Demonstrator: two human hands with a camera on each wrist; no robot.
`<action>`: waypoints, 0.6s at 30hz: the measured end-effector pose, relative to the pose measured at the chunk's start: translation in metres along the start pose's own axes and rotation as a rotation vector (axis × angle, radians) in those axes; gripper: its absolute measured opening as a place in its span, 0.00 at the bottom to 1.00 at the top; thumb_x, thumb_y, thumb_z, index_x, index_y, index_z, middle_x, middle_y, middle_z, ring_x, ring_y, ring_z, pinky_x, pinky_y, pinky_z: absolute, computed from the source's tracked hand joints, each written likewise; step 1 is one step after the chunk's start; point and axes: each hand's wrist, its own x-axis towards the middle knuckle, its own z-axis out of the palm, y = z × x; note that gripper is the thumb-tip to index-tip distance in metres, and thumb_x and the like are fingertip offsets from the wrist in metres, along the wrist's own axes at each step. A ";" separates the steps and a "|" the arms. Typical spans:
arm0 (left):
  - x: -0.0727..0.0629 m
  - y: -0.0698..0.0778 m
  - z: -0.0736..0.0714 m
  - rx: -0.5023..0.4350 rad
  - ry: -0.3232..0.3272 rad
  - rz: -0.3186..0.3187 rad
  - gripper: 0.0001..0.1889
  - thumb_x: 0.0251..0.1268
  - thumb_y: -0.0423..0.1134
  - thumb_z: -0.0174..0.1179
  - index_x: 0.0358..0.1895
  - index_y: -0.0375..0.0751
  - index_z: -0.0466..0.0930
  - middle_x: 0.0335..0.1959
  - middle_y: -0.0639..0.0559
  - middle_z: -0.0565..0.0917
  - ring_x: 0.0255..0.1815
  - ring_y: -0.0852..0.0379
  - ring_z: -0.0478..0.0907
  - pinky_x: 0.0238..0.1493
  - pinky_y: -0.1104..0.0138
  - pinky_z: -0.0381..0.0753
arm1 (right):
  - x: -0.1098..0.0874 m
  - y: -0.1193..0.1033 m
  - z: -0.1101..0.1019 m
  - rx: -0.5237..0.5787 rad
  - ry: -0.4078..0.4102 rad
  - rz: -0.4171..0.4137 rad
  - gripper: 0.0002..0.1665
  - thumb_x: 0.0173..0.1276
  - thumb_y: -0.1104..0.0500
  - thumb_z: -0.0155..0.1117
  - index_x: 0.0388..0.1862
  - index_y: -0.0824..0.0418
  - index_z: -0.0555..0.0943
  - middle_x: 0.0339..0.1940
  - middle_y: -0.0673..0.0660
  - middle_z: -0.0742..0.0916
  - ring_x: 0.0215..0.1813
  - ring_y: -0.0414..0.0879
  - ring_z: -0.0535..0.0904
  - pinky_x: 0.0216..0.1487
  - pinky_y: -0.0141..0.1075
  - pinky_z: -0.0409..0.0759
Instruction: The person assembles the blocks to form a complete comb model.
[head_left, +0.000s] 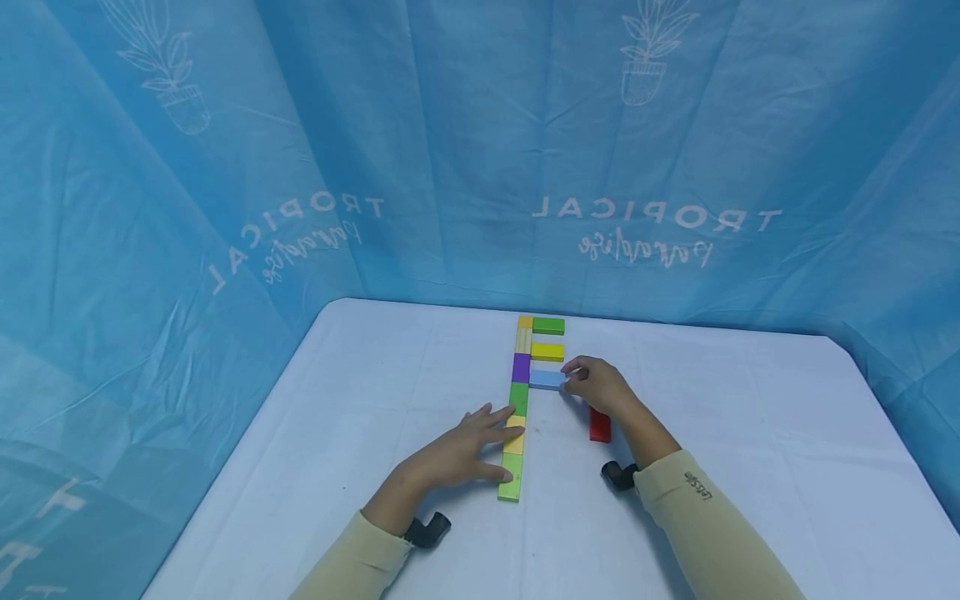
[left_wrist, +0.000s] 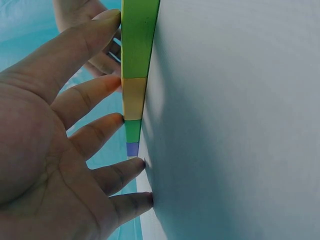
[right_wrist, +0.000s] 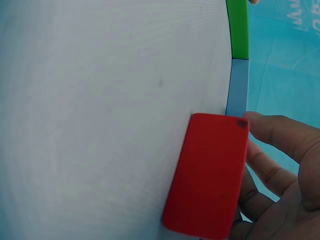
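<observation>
A straight column of coloured blocks runs away from me, with a light green block, a pale yellow block, a green block and a purple block in it. My left hand lies along its left side, fingers spread, thumb at the light green block and fingertips at the blocks beyond. A light blue block sticks out to the right beside the purple one. At its right end, my right hand pinches it between thumb and fingers. Below that hand stands a red block, partly hidden by it.
Farther back, a yellow block and a dark green block also point right from the column. An orange block tops it, above a pale wood block. Blue printed curtains surround the white table.
</observation>
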 end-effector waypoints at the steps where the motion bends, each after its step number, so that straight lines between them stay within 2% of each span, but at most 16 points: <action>1: 0.000 0.000 0.000 0.001 0.000 0.000 0.37 0.60 0.56 0.71 0.74 0.66 0.68 0.83 0.64 0.53 0.86 0.49 0.40 0.83 0.44 0.48 | 0.000 0.000 0.000 -0.001 -0.001 0.003 0.21 0.67 0.52 0.69 0.59 0.48 0.81 0.50 0.57 0.83 0.50 0.51 0.76 0.43 0.37 0.79; 18: 0.002 -0.001 0.001 0.005 0.000 -0.007 0.37 0.59 0.56 0.71 0.74 0.66 0.69 0.83 0.65 0.53 0.87 0.49 0.40 0.83 0.44 0.47 | 0.001 0.001 0.001 -0.001 0.000 0.010 0.22 0.67 0.52 0.69 0.60 0.48 0.80 0.51 0.57 0.83 0.51 0.52 0.76 0.45 0.39 0.80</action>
